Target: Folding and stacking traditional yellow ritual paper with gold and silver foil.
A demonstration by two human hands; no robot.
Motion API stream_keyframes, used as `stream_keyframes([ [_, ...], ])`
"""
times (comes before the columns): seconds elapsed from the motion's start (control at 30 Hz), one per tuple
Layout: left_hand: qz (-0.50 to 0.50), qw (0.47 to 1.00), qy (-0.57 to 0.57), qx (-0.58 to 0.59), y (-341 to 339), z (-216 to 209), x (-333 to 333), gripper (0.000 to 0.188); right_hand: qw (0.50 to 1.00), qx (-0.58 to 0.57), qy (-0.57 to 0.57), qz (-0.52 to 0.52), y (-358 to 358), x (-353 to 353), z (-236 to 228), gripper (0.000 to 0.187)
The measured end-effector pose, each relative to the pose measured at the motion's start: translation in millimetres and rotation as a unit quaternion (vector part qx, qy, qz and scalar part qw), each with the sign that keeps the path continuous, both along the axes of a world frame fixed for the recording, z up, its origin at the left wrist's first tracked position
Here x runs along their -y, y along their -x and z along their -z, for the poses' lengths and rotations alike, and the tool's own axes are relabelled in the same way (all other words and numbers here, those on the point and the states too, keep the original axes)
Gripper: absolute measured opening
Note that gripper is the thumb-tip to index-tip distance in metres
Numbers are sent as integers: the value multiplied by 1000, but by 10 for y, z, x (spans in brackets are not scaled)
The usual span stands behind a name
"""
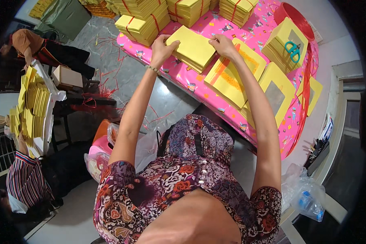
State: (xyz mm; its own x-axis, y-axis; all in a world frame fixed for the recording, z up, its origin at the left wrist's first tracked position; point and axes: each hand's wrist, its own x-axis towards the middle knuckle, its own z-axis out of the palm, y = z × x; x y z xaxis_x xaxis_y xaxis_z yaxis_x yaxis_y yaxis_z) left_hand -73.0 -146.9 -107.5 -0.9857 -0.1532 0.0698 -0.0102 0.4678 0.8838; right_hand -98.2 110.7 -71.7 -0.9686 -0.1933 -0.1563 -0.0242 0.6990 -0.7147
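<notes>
A thick stack of yellow paper (193,48) lies on the pink patterned tablecloth (179,77), near the table's edge. My left hand (162,51) is closed on its left side, the thumb over the top and the other fingers partly hidden. At its right end, my right hand (223,45) pinches the corner with bent fingers. Just right of this stack lies a yellow paper pile with an orange patterned frame (232,73). Behind it stand yellow bundles tied with red string (144,28).
Teal-handled scissors (293,51) rest on a tall yellow stack (278,44) before a red basin (293,18). Red strings (303,110) hang off the table's right side. At left, two people work around another table of yellow paper (32,101). A bagged plastic bottle (307,201) sits lower right.
</notes>
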Motion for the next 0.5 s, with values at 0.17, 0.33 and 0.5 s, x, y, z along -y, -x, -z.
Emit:
stream_keyframes([
  [0.17, -3, 999, 40, -22, -18, -84, -55, 53, 995, -47, -86, -7, 27, 30, 54, 34],
  [0.33, -11, 997, 74, -33, -24, -82, -76, 53, 984, -125, -127, 3, -103, 96, 53, 34],
  [0.5, -11, 996, 84, -34, 3, -59, -60, 54, 911, -345, -221, -53, -449, 159, -220, 42],
])
